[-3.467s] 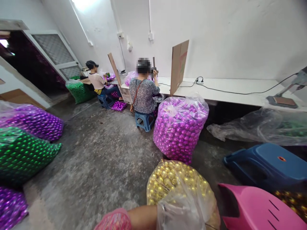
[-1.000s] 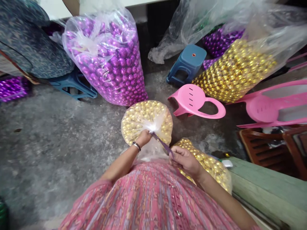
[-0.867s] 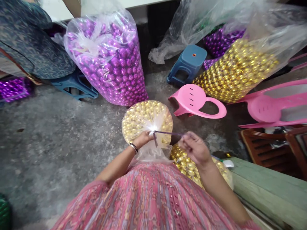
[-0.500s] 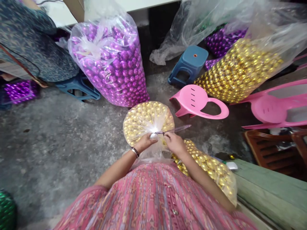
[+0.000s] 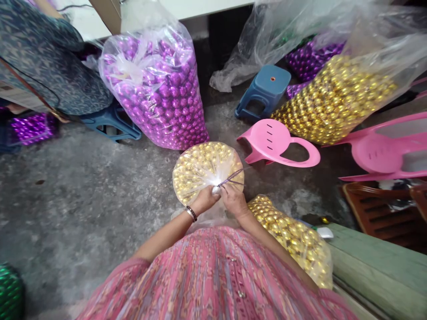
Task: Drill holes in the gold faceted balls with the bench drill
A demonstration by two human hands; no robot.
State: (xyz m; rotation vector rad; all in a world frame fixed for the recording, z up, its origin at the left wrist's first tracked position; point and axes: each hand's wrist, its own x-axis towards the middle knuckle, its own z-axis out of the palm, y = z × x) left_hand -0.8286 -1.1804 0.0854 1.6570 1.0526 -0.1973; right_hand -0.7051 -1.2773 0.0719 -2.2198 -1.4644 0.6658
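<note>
A clear plastic bag (image 5: 191,166) full of shiny gold balls stands upright on the floor in front of me, its neck gathered and twisted. My left hand (image 5: 207,200) is closed around that gathered neck, the thumb near the tie point. My right hand (image 5: 234,200) pinches a thin purple string (image 5: 231,178) right beside the left thumb. The string lies at the neck, and its loose strands stick out to the right above my right hand. The fingertips of both hands nearly meet; the exact wrap of the string is too small to tell.
A tall bag of purple balls (image 5: 167,93) stands just beyond. Blue (image 5: 271,80) and pink (image 5: 270,138) stools are at the right, near a leaning bag of gold balls (image 5: 336,98). Another gold bag (image 5: 290,231) lies by my right arm. A person (image 5: 50,62) sits at the left.
My right hand has moved left, closer to my left hand. The purple string, earlier stretched out to the right, is now bent with strands pointing up and right. My left hand keeps its grip.
</note>
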